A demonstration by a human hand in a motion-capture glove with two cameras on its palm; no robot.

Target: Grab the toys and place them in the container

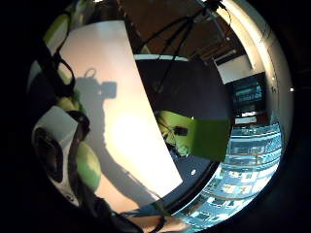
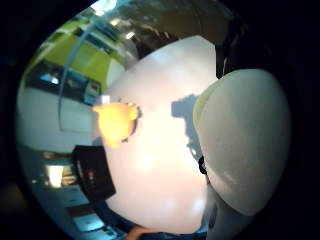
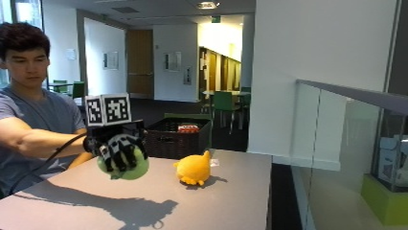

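No text, label, brand or number can be read on anything in these views.

Green ball (image 1: 88, 165) sits close against the palm straps, hand's shadow cast across the pale worktop (image 1: 136, 141) below.

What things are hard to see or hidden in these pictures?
- Round light-green toy: in the outside view the black-gloved right hand wraps round it and covers most of it, so its full shape stays hidden.
- Dark woven container: in the outside view its inside is too dark and small to make out, apart from something red and white on top.
- Yellow plush toy: in the outside view its details are too blurred to tell.
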